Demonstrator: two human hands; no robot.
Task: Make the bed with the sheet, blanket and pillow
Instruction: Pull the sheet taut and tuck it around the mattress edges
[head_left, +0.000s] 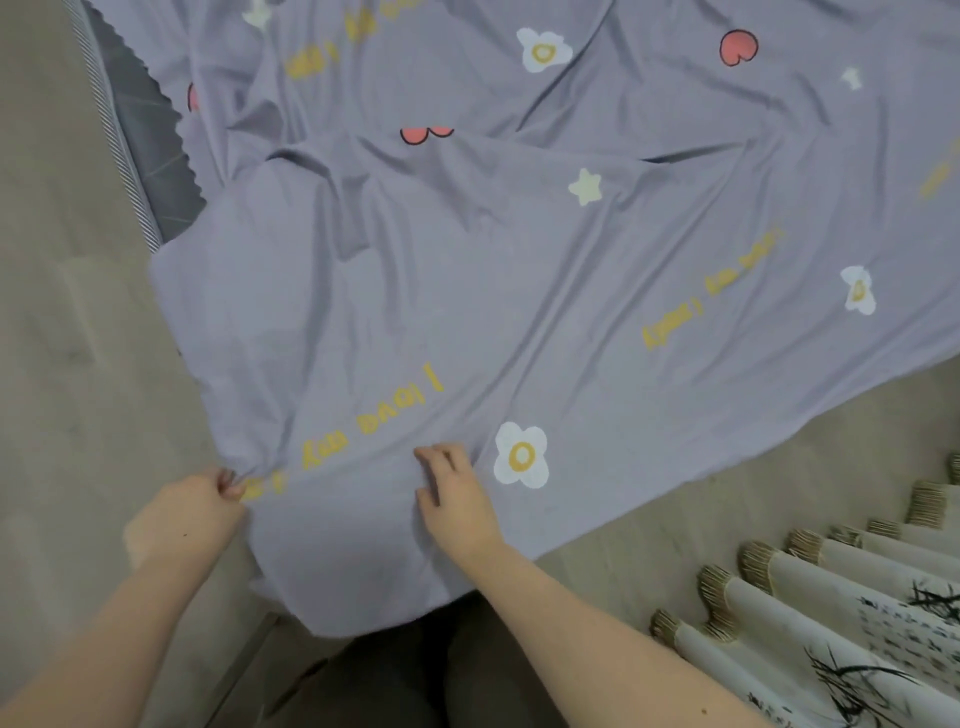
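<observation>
covering nearly all of the bed, the creased lilac sheet (519, 286) leaves only a strip of grey mattress (150, 130) with a striped edge showing at upper left, and its near corner hangs over the floor (67, 312). its yellow writing (374, 421) is upside down and too blurred to read. the left grip (192, 514) pinches a bunched bit of the soft cloth's edge, while the right grip (460, 499) rests on top, fingers loosely bent.

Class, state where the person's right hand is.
In the head view, the right hand rests on the purple sheet, low centre, left of a white flower print and right of the left hand.
</observation>
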